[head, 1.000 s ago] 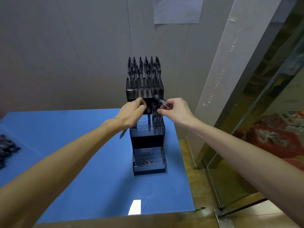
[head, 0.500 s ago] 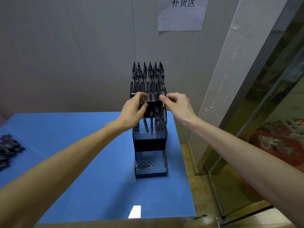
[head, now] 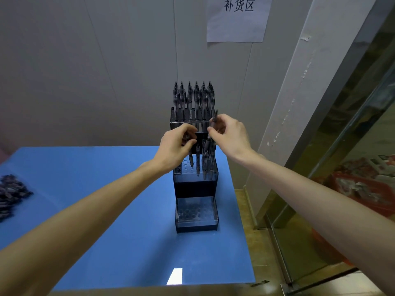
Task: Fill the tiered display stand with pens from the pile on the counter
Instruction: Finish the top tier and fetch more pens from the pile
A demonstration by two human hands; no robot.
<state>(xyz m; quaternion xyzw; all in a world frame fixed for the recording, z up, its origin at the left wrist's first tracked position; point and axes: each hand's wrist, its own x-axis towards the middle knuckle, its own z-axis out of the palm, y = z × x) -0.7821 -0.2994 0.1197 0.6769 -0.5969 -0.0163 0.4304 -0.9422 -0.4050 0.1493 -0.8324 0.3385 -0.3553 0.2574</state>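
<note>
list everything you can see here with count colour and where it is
display stand: one, dark and clear, three tiers, right part of counter
pens in top tier: many, dark, upright
pens in middle tier: several, dark, right side of tier
bottom tier: no pens
pen pile: one heap, dark, counter's left edge
counter: one, blue
paper sign: one, white, on wall
left hand: grips pens over middle tier
right hand: pinches one pen beside top tier
</note>
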